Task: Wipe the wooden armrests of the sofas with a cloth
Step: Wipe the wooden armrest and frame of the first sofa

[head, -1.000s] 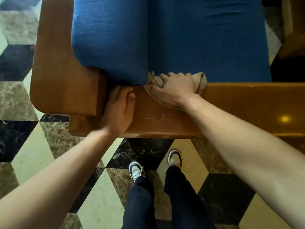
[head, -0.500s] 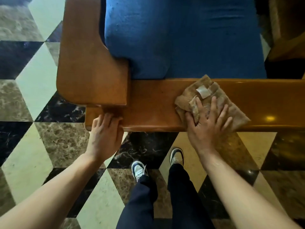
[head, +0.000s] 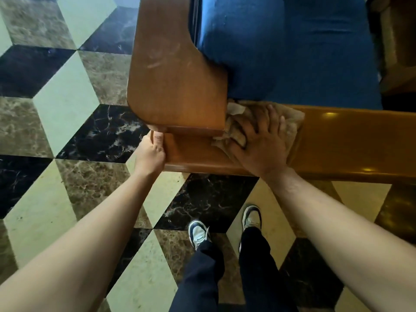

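On the horizontal wooden rail point(head: 337, 140) of the sofa, a tan cloth point(head: 290, 118) is lying bunched, pushed up into the corner where the rail is meeting the broad upright armrest panel point(head: 171, 82). A pale tag on the cloth is showing at that corner, just below the blue cushion point(head: 281, 52). Cloth is touching both the rail top and the panel's lower right edge.

Right hand point(head: 261, 143) is pressing flat on the cloth, fingers spread and pointing up toward the cushion; palm is sitting over the near edge of the rail. Cloth is sticking out past the fingertips and to the right of the hand.

Left hand point(head: 152, 152) is gripping the left end of the rail, fingers curled round the end face, thumb lying against the wood just under the panel's rounded corner. It is well apart from the cloth.

Armrest panel is showing pale scuff streaks on its upper face. Rail to the right of the cloth is reflecting two small light spots.

Floor point(head: 67, 97) is patterned in black, brown marble and cream tiles forming a cube pattern. Two shoes point(head: 199, 235) and dark trouser legs point(head: 225, 278) are standing on it directly below the rail. Another piece of wooden furniture point(head: 398, 46) is showing at the upper right, beside the cushion.
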### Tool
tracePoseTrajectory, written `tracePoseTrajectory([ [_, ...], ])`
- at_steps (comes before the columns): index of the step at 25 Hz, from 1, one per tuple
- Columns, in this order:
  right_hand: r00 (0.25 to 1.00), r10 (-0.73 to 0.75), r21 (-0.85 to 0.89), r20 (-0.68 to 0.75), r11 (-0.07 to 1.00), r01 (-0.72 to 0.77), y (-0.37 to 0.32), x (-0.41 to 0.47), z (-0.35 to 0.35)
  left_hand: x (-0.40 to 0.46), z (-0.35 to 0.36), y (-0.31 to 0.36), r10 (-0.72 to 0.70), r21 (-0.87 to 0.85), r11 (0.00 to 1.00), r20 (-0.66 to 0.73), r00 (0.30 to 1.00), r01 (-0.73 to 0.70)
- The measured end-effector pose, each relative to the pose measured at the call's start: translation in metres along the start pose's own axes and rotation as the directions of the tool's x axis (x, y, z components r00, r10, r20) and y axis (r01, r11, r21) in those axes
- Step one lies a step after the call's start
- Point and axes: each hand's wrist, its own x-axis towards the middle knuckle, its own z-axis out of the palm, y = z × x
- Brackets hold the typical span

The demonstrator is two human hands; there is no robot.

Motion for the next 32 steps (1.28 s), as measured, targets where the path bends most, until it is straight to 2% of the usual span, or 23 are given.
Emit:
tracePoseTrajectory([
  [2, 0.981, 0.196, 0.001, 0.005, 0.981, -0.196, -0.040, 0.009, 0.004, 0.002, 0.000, -0.001, 0.010, -0.025, 1.000, 0.002, 1.000, -0.009],
  [3, 0.973, 0.229, 0.038, 0.008, 0.973, -0.229, -0.053, 0.010, 0.002, 0.001, 0.000, -0.001, 0.013, -0.032, 0.999, 0.010, 1.000, -0.013],
  [4, 0.982, 0.187, 0.067, 0.008, 0.980, -0.187, -0.052, 0.009, 0.000, 0.000, 0.000, -0.001, 0.016, -0.041, 0.999, 0.016, 1.000, -0.015],
  [6, 0.996, -0.086, 0.061, 0.017, 0.995, 0.084, -0.018, -0.008, -0.004, -0.001, -0.001, 0.001, 0.010, -0.051, 0.999, 0.039, 0.999, -0.008],
  [7, 0.974, -0.222, 0.042, 0.038, 0.975, 0.220, 0.007, -0.020, -0.008, -0.002, -0.001, 0.002, 0.008, -0.056, 0.998, 0.045, 0.999, -0.005],
  [8, 0.965, -0.248, 0.043, 0.087, 0.969, 0.245, 0.030, -0.033, -0.014, -0.003, -0.002, 0.004, 0.010, -0.063, 0.998, 0.043, 0.999, -0.007],
  [9, 0.983, -0.134, 0.035, 0.125, 0.991, 0.130, 0.048, -0.041, -0.017, -0.004, -0.002, 0.005, 0.014, -0.067, 0.998, 0.038, 0.999, -0.011],
  [10, 0.988, 0.089, 0.025, 0.127, 0.995, -0.093, 0.056, -0.042, -0.020, -0.006, -0.002, 0.008, 0.017, -0.064, 0.998, 0.035, 0.999, -0.015],
  [11, 0.944, 0.314, 0.039, 0.104, 0.947, -0.319, 0.053, -0.033, -0.019, -0.007, -0.002, 0.009, 0.021, -0.063, 0.998, 0.032, 0.999, -0.019],
  [12, 0.879, 0.470, 0.072, 0.080, 0.877, -0.475, 0.040, -0.019, -0.015, -0.007, -0.001, 0.010, 0.030, -0.069, 0.997, 0.029, 0.999, -0.027],
  [13, 0.825, 0.563, 0.096, 0.054, 0.819, -0.565, 0.021, -0.004, -0.011, -0.007, -0.001, 0.010, 0.041, -0.082, 0.996, 0.029, 0.999, -0.038],
  [15, 0.805, 0.593, 0.164, 0.021, 0.792, -0.588, -0.021, 0.014, -0.004, -0.006, -0.002, 0.009, 0.065, -0.092, 0.994, 0.024, 0.998, -0.063],
  [18, 0.892, 0.450, 0.202, -0.042, 0.878, -0.433, -0.063, -0.027, 0.011, -0.006, 0.000, 0.007, 0.044, -0.069, 0.997, 0.017, 0.999, -0.043],
  [19, 0.935, 0.349, 0.189, -0.062, 0.924, -0.333, -0.074, -0.054, 0.015, -0.007, 0.000, 0.008, 0.016, -0.059, 0.998, 0.005, 1.000, -0.016],
  [21, 0.997, 0.050, 0.130, -0.065, 0.991, -0.041, -0.085, -0.094, 0.017, -0.008, 0.000, 0.007, -0.024, -0.041, 0.999, -0.024, 0.999, 0.023],
  [23, 0.960, -0.271, 0.008, -0.068, 0.962, 0.272, -0.066, -0.088, 0.017, -0.007, -0.003, 0.003, -0.055, -0.043, 0.998, -0.031, 0.998, 0.053],
  [24, 0.925, -0.374, -0.060, -0.069, 0.927, 0.370, -0.047, -0.077, 0.015, -0.008, -0.004, 0.001, -0.072, -0.051, 0.996, -0.028, 0.997, 0.070],
  [26, 0.896, -0.439, -0.138, -0.061, 0.893, 0.428, -0.004, -0.063, 0.010, -0.015, 0.000, 0.000, -0.117, -0.118, 0.987, -0.064, 0.991, 0.109],
  [28, 0.912, -0.402, -0.158, -0.075, 0.908, 0.388, 0.036, -0.065, 0.007, -0.032, 0.016, 0.004, -0.241, -0.276, 0.942, -0.166, 0.956, 0.189],
  [30, 0.921, -0.381, -0.173, -0.077, 0.915, 0.364, 0.069, -0.074, 0.007, -0.052, 0.038, 0.010, -0.454, -0.528, 0.799, -0.217, 0.864, 0.287],
  [32, 0.922, -0.383, -0.188, -0.046, 0.910, 0.369, 0.103, -0.080, 0.002, -0.066, 0.062, 0.023, -0.593, -0.742, 0.598, -0.154, 0.790, 0.304],
])
